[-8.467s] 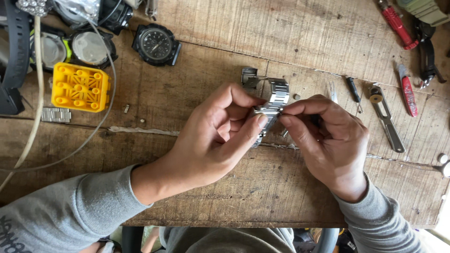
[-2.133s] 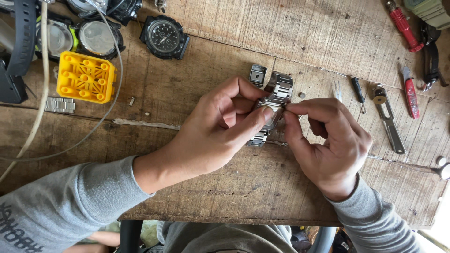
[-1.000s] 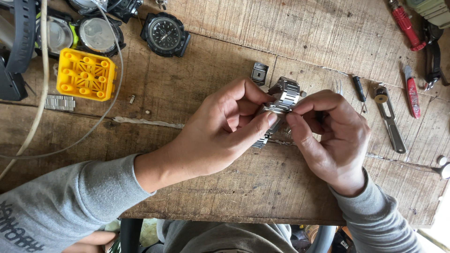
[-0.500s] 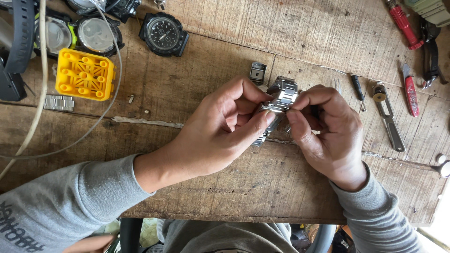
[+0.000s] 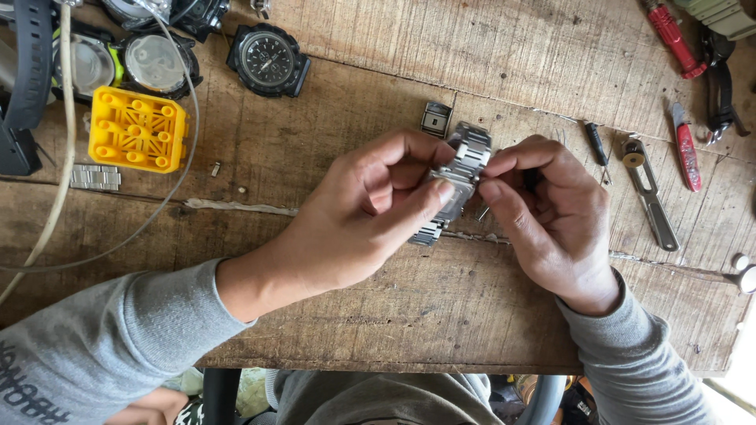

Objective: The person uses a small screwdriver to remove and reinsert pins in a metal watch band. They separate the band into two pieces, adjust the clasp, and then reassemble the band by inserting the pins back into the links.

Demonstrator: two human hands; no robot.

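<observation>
- Steel-linked, one metal watch bracelet (image 5: 466, 169) sat pinched between both hands above the middle of the wooden workbench (image 5: 378, 315).
- One left hand (image 5: 354, 216) gripped it with thumb and forefinger closed; one right hand (image 5: 551, 212) pinched its upper end.
- One yellow plastic block (image 5: 138, 130) lay near the left edge, one black watch (image 5: 268, 59) towards the far edge.
- Two red-handled tools (image 5: 687, 145) lay near the right edge.
- Lower bracelet links were hidden behind the left fingers.

Two hands (image 5: 354, 220) (image 5: 551, 224) — one steel watch bracelet (image 5: 465, 169), one yellow block (image 5: 138, 130), two red-handled tools (image 5: 673, 39) (image 5: 687, 149).
</observation>
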